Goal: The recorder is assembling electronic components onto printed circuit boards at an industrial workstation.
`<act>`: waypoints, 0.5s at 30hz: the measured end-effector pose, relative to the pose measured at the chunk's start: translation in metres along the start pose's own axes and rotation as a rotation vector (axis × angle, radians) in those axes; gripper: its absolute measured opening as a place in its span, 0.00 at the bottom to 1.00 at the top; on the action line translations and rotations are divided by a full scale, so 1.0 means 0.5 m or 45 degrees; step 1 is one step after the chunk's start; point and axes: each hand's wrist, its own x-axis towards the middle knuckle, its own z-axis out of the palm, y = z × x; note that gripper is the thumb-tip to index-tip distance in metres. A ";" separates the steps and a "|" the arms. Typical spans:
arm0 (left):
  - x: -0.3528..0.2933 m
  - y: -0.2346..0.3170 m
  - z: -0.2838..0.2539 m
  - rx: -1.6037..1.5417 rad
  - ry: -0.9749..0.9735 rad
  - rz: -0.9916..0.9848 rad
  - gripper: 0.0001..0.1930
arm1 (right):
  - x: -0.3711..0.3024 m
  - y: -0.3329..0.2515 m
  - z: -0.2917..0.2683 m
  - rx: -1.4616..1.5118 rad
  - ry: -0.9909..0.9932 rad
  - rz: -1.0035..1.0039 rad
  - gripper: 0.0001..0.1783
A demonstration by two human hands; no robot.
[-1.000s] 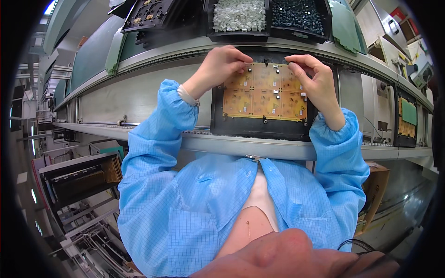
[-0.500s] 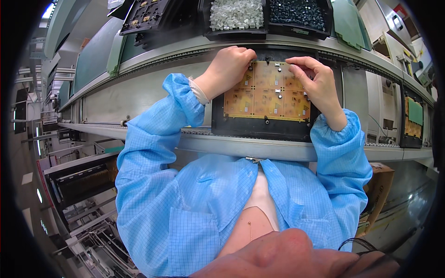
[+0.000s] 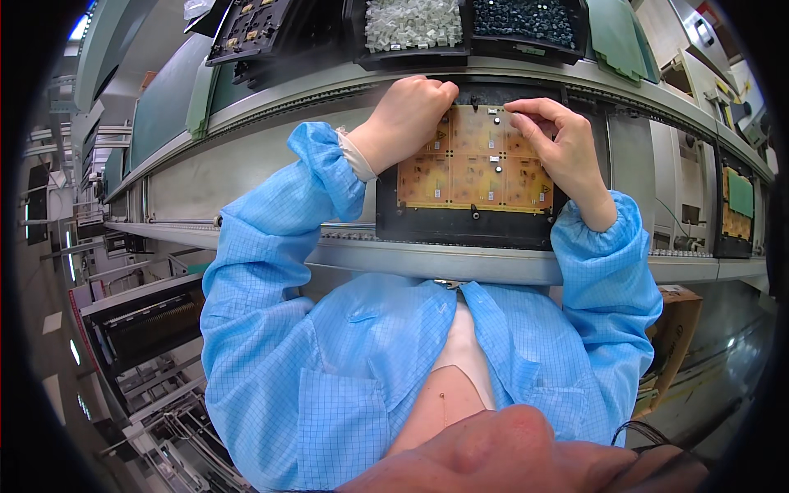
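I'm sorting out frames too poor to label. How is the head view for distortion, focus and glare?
Head view: strong fisheye, the conveyor rail bows and the corners are black; the board and both hands, left hand and right hand, look sharp; the face at the lower edge is blurred; lighting is even, with no glare on the board.

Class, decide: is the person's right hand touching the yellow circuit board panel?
Touching. The head view shows the right hand with fingertips pressed on the yellow circuit board panel near its top edge.

The circuit panel [image 3: 472, 168] lies in a carrier tray [image 3: 460, 226] on the conveyor rail [image 3: 246, 238]; behind it (further from the person) sit two parts bins [image 3: 415, 25].
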 end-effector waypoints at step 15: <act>0.007 -0.096 -0.035 -0.032 0.551 -0.181 0.03 | 0.006 0.029 0.000 0.088 -0.067 0.104 0.11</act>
